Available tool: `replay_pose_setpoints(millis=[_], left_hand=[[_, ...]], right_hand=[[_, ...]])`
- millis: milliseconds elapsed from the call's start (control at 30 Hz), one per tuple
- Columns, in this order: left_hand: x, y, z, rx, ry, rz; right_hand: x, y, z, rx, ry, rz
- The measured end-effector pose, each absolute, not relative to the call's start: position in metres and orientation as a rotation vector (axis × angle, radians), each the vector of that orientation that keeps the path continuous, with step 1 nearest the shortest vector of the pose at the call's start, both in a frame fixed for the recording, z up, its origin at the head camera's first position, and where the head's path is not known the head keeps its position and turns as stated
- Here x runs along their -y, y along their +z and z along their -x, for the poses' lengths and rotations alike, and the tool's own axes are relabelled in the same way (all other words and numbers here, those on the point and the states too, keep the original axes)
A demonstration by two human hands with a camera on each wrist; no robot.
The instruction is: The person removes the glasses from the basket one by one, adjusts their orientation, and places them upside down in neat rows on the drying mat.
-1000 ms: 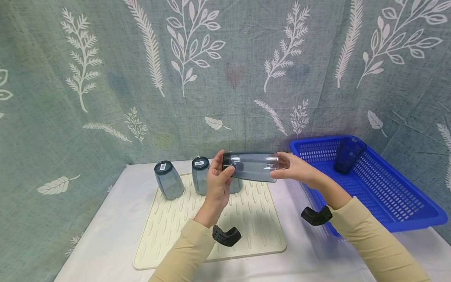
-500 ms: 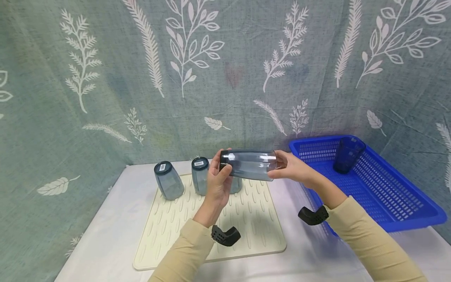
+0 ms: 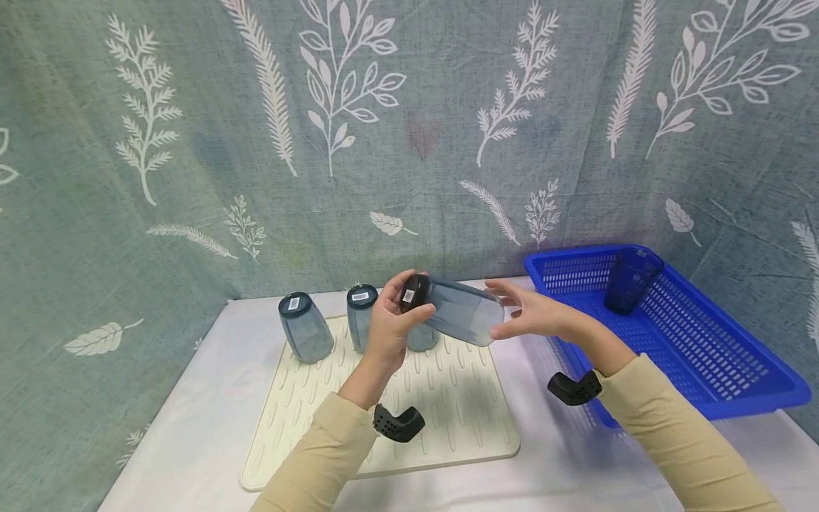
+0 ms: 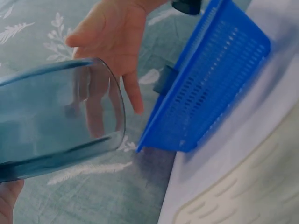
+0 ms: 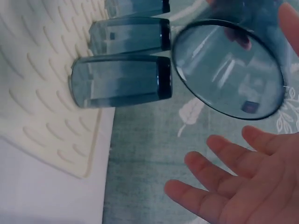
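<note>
A clear blue-grey drinking glass (image 3: 463,313) is held in the air over the mat, tilted on its side with its mouth lower and to the right. My left hand (image 3: 387,327) grips it around the dark base, where a small label shows. Around the mouth end, my right hand (image 3: 537,313) has its fingers spread. In the right wrist view those fingers (image 5: 210,161) are extended and stand apart from the glass's rim. Three similar glasses, the left one (image 3: 308,331), the middle one (image 3: 360,323) and a right one (image 3: 422,339) partly hidden, stand upside down at the mat's far edge.
The cream ridged drying mat (image 3: 448,419) lies on a white-covered table (image 3: 192,398). To the right is a blue perforated basket (image 3: 748,409) with another glass (image 3: 630,281) inside. A green leaf-patterned cloth (image 3: 422,199) hangs behind the table.
The held glass has turned from nearly level to tilted, its mouth swinging down and its base label coming into sight. My left hand has rotated with it; my right fingers have opened off the rim.
</note>
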State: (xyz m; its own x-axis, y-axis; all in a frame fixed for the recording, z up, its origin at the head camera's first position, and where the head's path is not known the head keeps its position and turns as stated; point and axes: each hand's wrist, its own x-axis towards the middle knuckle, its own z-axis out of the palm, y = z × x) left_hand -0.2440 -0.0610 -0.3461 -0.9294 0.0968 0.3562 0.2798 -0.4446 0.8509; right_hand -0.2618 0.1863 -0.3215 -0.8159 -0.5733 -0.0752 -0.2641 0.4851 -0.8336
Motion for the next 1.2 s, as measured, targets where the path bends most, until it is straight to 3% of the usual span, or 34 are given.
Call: replay_pose_setpoints(millis=[500,1200], left_hand=[[0.084,-0.337,0.245,1.971,-2.316,0.419],[0.143,-0.336,0.246,2.465,-1.825,0.366]], right_hand=[[-0.189,-0.327,0.251,-2.777,-0.940,0.912],[-0.187,-0.344,0.234,-3.078,-0.342,0.699]])
